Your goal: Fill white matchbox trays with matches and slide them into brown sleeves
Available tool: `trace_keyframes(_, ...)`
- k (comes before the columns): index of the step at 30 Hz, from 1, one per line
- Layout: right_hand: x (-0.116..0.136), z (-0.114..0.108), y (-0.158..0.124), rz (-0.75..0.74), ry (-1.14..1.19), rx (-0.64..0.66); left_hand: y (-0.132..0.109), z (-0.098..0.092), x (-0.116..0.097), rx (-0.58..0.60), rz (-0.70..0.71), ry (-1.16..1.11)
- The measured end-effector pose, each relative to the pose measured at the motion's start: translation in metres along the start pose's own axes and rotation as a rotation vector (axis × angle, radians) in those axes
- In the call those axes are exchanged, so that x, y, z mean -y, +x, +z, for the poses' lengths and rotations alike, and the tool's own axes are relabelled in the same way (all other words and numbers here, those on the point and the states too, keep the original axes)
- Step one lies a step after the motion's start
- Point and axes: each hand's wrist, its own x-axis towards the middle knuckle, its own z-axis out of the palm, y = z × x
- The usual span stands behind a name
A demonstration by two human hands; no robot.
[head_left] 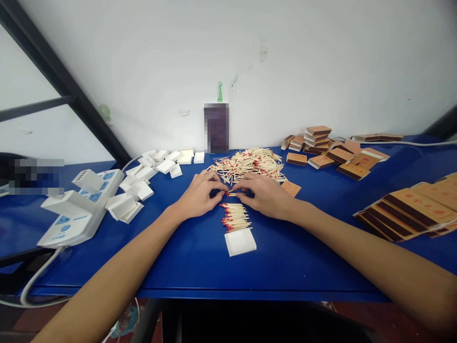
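My left hand (pixel 203 194) and my right hand (pixel 266 196) face each other over the table, thumbs and forefingers closed on a few red-tipped matches (pixel 232 194). The red heads point toward the left hand. Just in front of my fingers lies a row of matches (pixel 236 216), lined up with heads to the left. Below that row sits a white matchbox tray (pixel 240 242). Behind both hands spreads a large loose heap of matches (pixel 252 162). A flat orange matchbox sleeve (pixel 291 188) is partly hidden by my right hand.
White trays (pixel 143 171) are scattered at left, near a white power strip (pixel 85 209) with plugs. Matchboxes (pixel 317 138) are piled at back right. Flat matchbox sleeves (pixel 410 209) lie stacked at right. A dark blurred object (pixel 216 128) leans on the wall.
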Motion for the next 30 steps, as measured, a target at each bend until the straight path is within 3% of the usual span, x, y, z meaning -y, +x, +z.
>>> trace_keyframes(6, 0.001, 0.0, 0.001, 0.027, -0.017, 0.025, -0.001, -0.002, 0.001, -0.002, 0.021, 0.002)
trace_keyframes(12, 0.001, -0.002, 0.0, 0.012, -0.017, 0.037, -0.002, -0.007, 0.007, -0.081, -0.119, 0.174)
trace_keyframes(17, -0.001, -0.004, -0.002, -0.042, -0.013, 0.036, -0.002, -0.012, 0.007, -0.054, -0.144, 0.261)
trace_keyframes(25, -0.002, -0.003, -0.001, -0.063, -0.002, 0.035, -0.004, -0.018, 0.008, 0.064, -0.053, 0.179)
trace_keyframes(30, -0.002, -0.003, -0.001, -0.074, -0.008, 0.042, -0.004, -0.014, 0.006, 0.045, -0.026, 0.049)
